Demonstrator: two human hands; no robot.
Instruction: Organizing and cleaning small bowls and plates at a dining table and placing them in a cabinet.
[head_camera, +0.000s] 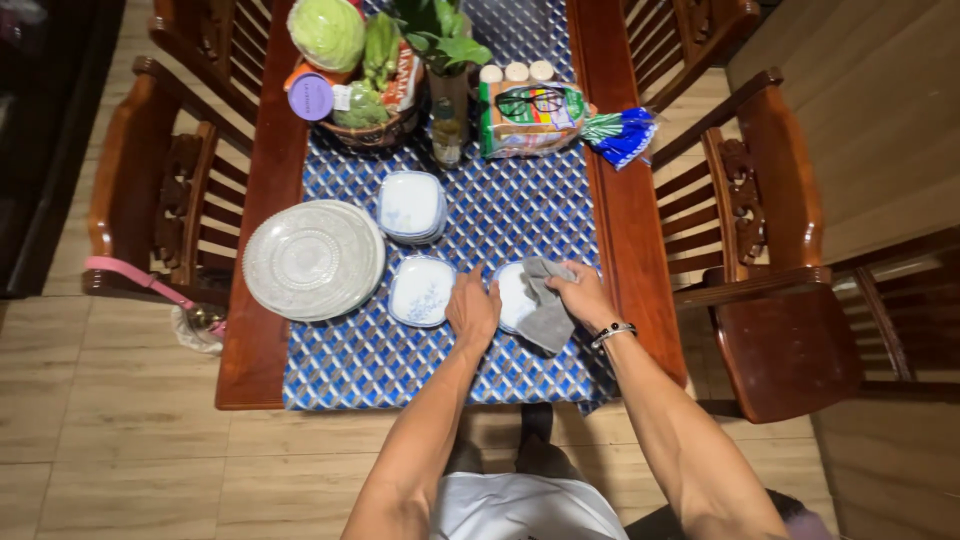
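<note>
The right hand (578, 293) is closed on a grey cloth (545, 305), pressing it onto a small white square plate (513, 295). The cloth covers the right part of that plate and hangs over its near edge. A dark bracelet (613, 331) sits on the right wrist.

The left hand (472, 308) lies flat, fingers together, on the left edge of the same plate, holding nothing else. The plate rests on the blue patterned tablecloth (400, 365) near the front edge of the wooden table (258, 340).

Just to the left of the left hand lies a second white square plate (421, 290) with a faint blue pattern, apart from the first. Behind it stands a short stack of the same square plates (411, 207). To the left of these, a stack of round clear glass plates (312, 260) overlaps the tablecloth edge.

At the far end of the table:
- a basket (375, 135) holding a cabbage (327, 32), green vegetables and a purple lid (311, 97);
- a potted plant (440, 40) in a glass vessel;
- a bagged loaf of bread (530, 120) with a blue-and-white bag (625, 135) beside it.

Wooden chairs (750, 200) stand at both sides of the table. A pink strap (135, 275) hangs on the left chair.
</note>
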